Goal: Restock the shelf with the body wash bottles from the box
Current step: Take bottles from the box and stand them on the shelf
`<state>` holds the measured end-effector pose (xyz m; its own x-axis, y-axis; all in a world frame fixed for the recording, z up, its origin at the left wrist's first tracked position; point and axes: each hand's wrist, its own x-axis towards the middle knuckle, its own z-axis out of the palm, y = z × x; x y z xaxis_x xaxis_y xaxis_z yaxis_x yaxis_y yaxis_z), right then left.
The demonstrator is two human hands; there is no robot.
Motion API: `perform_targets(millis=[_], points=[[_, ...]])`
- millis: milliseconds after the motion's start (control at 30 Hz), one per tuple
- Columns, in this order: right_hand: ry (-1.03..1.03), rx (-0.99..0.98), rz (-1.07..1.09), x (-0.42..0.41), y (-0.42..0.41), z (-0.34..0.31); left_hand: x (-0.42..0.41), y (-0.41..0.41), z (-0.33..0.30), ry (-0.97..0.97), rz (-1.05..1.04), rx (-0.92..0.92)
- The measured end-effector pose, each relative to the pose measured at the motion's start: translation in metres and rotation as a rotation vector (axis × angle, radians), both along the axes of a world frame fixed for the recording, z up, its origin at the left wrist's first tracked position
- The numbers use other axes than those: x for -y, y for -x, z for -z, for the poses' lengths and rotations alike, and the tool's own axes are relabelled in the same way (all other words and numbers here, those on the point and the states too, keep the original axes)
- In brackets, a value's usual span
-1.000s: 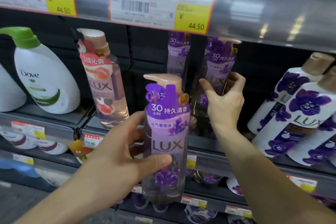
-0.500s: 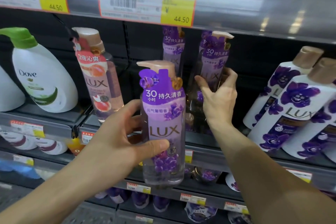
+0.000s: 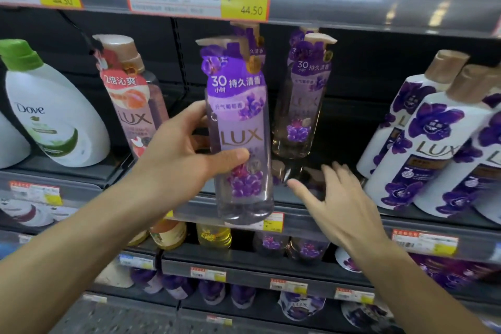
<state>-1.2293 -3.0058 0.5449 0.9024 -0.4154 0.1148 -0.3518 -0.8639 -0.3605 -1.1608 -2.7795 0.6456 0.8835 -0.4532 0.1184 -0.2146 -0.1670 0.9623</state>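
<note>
So my left hand [image 3: 173, 154] is wrapped round a purple Lux bottle [image 3: 240, 141], upright at the shelf edge [image 3: 325, 221]. Pink Lux bottle [image 3: 135, 100] sits left, another purple one [image 3: 303, 100] behind. Right hand [image 3: 333, 203] has let go of that one and dropped lower, fingers spread, empty.

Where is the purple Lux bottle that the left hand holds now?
The purple Lux bottle is mid-frame in the left hand, in front of the shelf edge, between the pink Lux bottle and the open right hand.
</note>
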Motion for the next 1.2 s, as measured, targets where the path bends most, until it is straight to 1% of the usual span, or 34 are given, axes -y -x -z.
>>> perform_targets(millis=[67,133,267,433,700,833,900,1033,1200], points=[[0.108,-0.028,-0.018,0.003,0.001,0.006,0.007,-0.007,0.0,0.021,-0.025,-0.026],[0.163,-0.018,-0.016,0.003,0.001,0.009,0.012,-0.015,0.001,0.035,-0.065,-0.045],[0.198,-0.01,-0.017,0.002,0.003,0.012,0.024,-0.029,0.002,0.058,-0.167,-0.066],[0.209,-0.019,-0.028,0.003,0.005,0.012,0.043,-0.048,0.002,0.047,-0.217,-0.009],[0.223,-0.038,-0.037,0.001,0.006,0.01,0.045,-0.08,0.018,-0.104,-0.112,0.161],[0.23,-0.03,-0.034,0.0,0.006,0.01,0.043,-0.087,0.02,-0.149,-0.091,0.209],[0.235,-0.022,-0.028,0.0,0.005,0.009,0.044,-0.086,0.024,-0.161,-0.122,0.228],[0.238,-0.024,-0.014,-0.001,0.005,0.01,0.053,-0.083,0.048,-0.275,-0.293,0.238],[0.242,-0.025,-0.016,0.0,0.005,0.01,0.062,-0.085,0.053,-0.356,-0.344,0.257]])
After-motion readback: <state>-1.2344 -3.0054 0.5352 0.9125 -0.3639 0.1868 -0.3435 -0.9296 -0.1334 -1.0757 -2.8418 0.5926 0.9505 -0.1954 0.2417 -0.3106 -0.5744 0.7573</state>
